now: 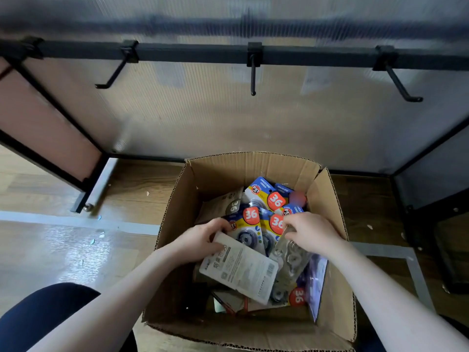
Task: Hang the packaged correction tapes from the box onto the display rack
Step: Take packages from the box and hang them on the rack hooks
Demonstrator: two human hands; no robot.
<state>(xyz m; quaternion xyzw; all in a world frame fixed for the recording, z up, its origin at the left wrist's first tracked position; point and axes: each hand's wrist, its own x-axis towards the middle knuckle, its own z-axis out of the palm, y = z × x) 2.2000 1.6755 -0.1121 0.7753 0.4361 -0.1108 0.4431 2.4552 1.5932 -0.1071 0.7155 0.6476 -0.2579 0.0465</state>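
Head view looks down into an open brown cardboard box (175,224) on the wood floor, full of blue-and-yellow carded correction tape packs (266,196) with red "36" circles, lying jumbled. The left hand (200,240) grips a white-backed pack (241,270) turned face down, its long axis running from far left to near right. The right hand (312,232) pinches a clear-blister pack (289,252) angled near-left. Beyond the box, the black metal display rack (203,53) has bare hooks (253,77).
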